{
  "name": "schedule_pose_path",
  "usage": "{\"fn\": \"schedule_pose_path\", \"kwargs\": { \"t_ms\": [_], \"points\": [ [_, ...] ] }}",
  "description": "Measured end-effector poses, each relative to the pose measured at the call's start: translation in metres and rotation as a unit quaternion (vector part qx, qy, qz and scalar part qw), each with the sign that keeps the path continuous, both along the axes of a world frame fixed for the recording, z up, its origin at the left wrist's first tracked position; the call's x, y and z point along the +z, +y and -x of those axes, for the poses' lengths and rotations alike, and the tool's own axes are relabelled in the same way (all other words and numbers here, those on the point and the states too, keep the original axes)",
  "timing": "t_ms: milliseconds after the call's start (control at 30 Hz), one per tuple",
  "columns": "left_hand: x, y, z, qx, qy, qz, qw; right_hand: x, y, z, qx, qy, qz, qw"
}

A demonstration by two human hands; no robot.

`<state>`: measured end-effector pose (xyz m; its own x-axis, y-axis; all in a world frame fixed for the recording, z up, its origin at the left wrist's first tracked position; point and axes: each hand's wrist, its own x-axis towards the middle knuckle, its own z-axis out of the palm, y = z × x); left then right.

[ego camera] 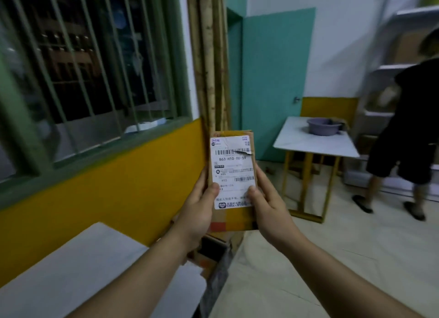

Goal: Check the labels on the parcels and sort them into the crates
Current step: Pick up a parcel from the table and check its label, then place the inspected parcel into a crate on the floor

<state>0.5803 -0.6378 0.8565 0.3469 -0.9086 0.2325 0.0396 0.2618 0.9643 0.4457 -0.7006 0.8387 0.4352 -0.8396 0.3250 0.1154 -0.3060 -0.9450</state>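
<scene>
Parcel (234,219): one brown box with one white label (231,170), gripped by the left hand (198,211) and right hand (269,211), thumbs pressing on it.

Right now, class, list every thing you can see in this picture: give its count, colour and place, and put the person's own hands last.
parcel: one, brown cardboard, held upright at centre
label: one, white, torn near the top barcode, on the parcel's front
window: one, green bars, upper left
wall: one, yellow band below the window
poles: several, tan, upright beside the window
door: one, teal, behind the parcel
table: one, white top, yellow legs, right of centre
basin: one, purple, on that table
second person: one, black clothes, far right
near table: one, white, lower left
left hand: one, grips the parcel's left edge
right hand: one, grips the right edge
</scene>
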Motion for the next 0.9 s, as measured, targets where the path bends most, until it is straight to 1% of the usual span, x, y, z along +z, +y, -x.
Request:
{"fn": "schedule_pose_path", "kwargs": {
  "t_ms": [167,333,433,567,733,900],
  "points": [
    [-0.011,-0.069,0.002,-0.020,0.006,-0.010,1.000,-0.007,-0.063,0.006,-0.012,0.003,-0.009,1.000],
    [-0.028,-0.142,-0.025,0.000,0.012,0.001,1.000,-0.019,-0.139,-0.021,0.008,0.021,-0.014,1.000],
    [-0.034,-0.185,-0.048,0.020,0.016,-0.018,0.999,-0.024,-0.188,-0.046,0.034,0.040,-0.022,0.998],
    [-0.041,-0.242,-0.077,0.055,0.014,-0.033,0.998,-0.028,-0.254,-0.078,0.065,0.055,-0.016,0.996],
    [-0.053,-0.283,-0.104,0.105,0.025,-0.061,0.992,-0.045,-0.311,-0.110,0.094,0.072,-0.008,0.993],
    [-0.089,-0.324,-0.123,0.201,0.041,-0.089,0.975,-0.082,-0.374,-0.147,0.201,0.090,-0.029,0.975]
  ]
}}
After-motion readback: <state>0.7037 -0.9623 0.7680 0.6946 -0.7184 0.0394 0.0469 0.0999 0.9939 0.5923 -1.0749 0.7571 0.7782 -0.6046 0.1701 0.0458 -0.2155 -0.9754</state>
